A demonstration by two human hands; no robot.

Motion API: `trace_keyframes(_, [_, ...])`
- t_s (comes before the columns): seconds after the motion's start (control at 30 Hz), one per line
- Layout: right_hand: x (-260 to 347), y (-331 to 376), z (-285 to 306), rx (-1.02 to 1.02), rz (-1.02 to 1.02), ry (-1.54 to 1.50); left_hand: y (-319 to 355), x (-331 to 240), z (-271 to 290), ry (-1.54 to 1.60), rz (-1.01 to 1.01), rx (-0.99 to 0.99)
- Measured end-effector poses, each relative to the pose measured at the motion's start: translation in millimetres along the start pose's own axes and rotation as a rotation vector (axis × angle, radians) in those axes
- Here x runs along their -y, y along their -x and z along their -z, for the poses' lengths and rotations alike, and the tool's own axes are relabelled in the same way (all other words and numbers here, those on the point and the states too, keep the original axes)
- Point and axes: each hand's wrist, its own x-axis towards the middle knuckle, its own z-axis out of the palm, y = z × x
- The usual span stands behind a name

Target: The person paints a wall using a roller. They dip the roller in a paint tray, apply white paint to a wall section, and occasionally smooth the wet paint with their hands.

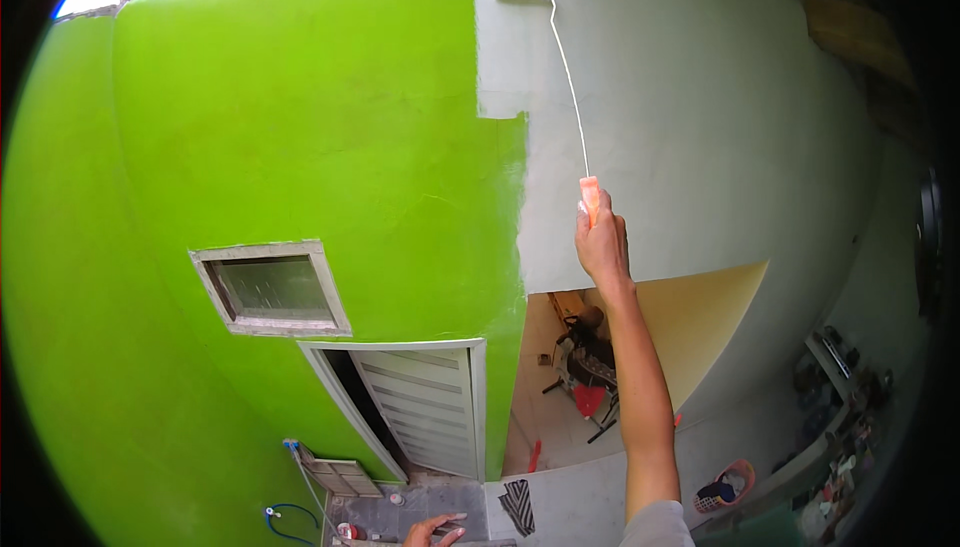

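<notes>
My right hand (604,243) is raised on an outstretched arm, its fingers closed round the orange handle of a paint roller (571,82). The long thin wire frame runs up to the pale roller sleeve, which lies against the grey-white part of the wall (690,147), just right of the edge of the bright green paint (300,127). Low in the picture, my left hand (436,530) shows only in part. Its fingers are apart, with nothing seen in them, close to a pale bar at the bottom edge.
Below the green wall are a small framed window (270,290) and a white slatted door (420,402), partly open. An opening to the right shows a chair-like thing (588,367) inside. On the floor lie a striped cloth (517,507) and a pink basket (727,487). Cluttered shelves (835,357) line the far right.
</notes>
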Motion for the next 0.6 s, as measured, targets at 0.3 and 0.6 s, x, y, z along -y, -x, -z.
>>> trace_keyframes(0.3, [-6.0, 62.2, 15.0, 0.051, -0.039, 0.035, -8.4, 13.3, -6.5, 0.009, -0.108, 0.012])
trace_keyframes(0.6, [-51.7, 133.3, -24.7, 0.033, -0.02, -0.008, -1.1, -4.3, -8.2, -0.068, -0.082, 0.004])
